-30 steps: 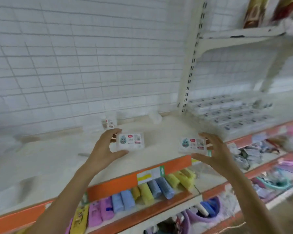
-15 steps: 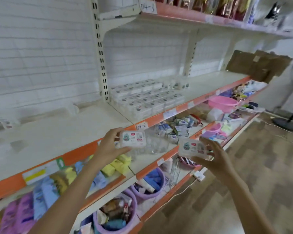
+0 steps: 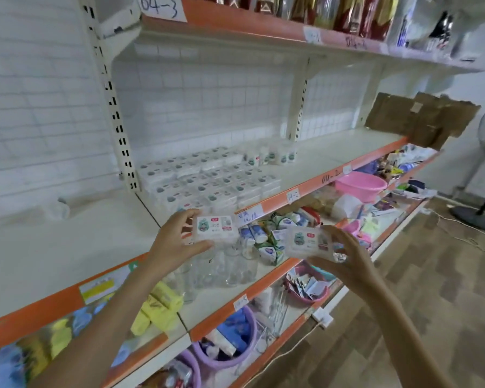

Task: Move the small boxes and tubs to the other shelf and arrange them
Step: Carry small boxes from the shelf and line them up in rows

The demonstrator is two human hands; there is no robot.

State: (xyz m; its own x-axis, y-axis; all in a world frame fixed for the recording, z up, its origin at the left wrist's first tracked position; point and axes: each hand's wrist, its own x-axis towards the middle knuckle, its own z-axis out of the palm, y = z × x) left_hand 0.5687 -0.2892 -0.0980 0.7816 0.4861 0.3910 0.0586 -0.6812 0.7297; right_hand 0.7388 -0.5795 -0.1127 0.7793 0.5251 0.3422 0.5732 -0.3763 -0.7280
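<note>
My left hand (image 3: 177,242) grips a small clear box with a green and red label (image 3: 215,228), held in front of the shelf edge. My right hand (image 3: 345,261) grips a second box of the same kind (image 3: 308,242), lower and to the right. Beyond them, on the right shelf (image 3: 333,161), several like boxes (image 3: 207,180) lie in rows, and small white tubs (image 3: 272,156) stand behind those. The left shelf (image 3: 53,247) holds one pale tub (image 3: 58,210) near the wall.
A slotted upright post (image 3: 115,107) divides the two shelves. Lower shelves carry glass jars (image 3: 221,270), yellow packs (image 3: 157,306), purple baskets (image 3: 227,345) and a pink basin (image 3: 360,186). Cardboard (image 3: 420,119) leans at the far right. A fan stand (image 3: 479,214) is on the wood floor.
My view has swung right from the left shelf to the stocked right shelf. Both hands still hold their boxes and have come along with the turn.
</note>
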